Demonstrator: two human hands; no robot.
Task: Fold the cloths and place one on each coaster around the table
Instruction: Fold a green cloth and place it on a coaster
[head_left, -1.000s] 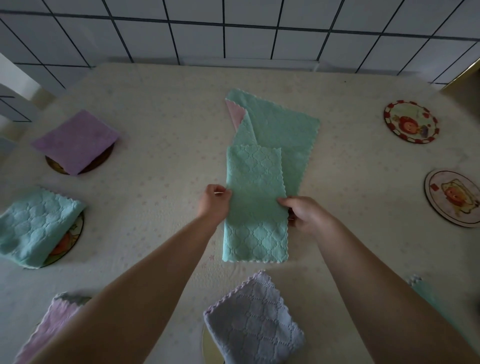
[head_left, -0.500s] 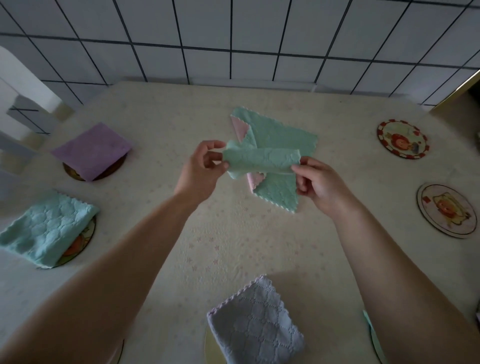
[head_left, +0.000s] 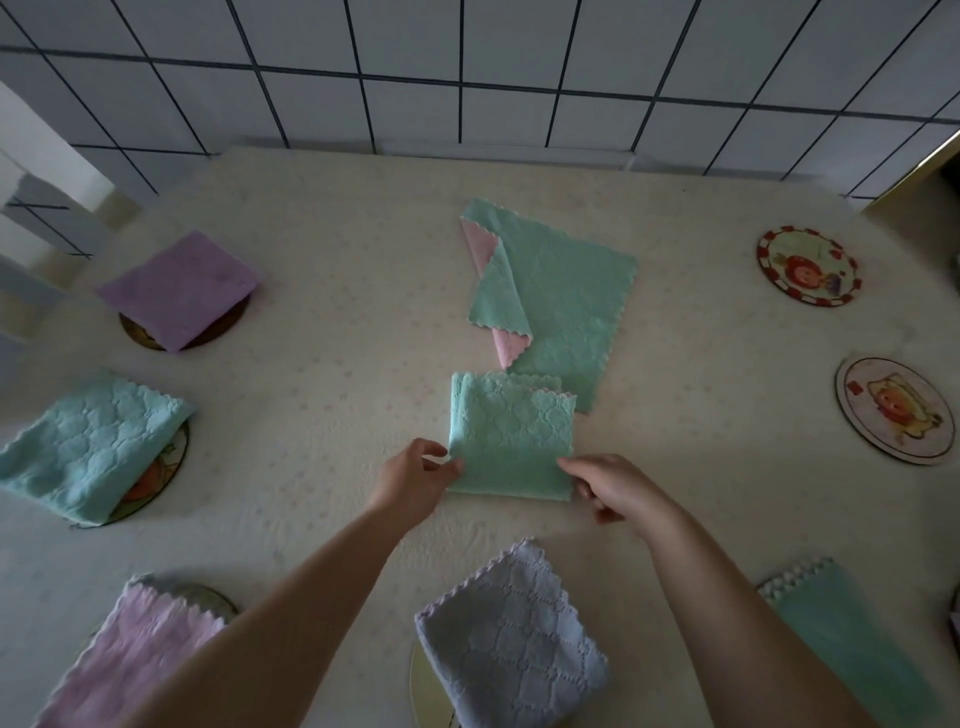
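A folded green cloth (head_left: 511, 434) lies flat on the table in the middle. My left hand (head_left: 415, 480) pinches its near left corner and my right hand (head_left: 615, 486) holds its near right corner. Behind it lies a loose green cloth (head_left: 563, 301) with a pink cloth (head_left: 506, 343) showing under it. Two bare coasters sit at the right: a red-rimmed coaster (head_left: 808, 266) and a pale coaster (head_left: 894, 409). Folded cloths rest on other coasters: purple cloth (head_left: 179, 288), teal cloth (head_left: 85, 447), pink cloth (head_left: 135, 660), lilac cloth (head_left: 511, 649), green cloth (head_left: 841, 629).
The table (head_left: 311, 395) has a cream patterned cover and meets a white tiled wall (head_left: 467, 67) at the back. A white chair frame (head_left: 36, 208) stands at the far left. A dark gap shows at the right corner.
The green cloth was a long strip on the table, then lifted and folded in the air. Now it lies flat as a smaller square, with both hands at its near corners.
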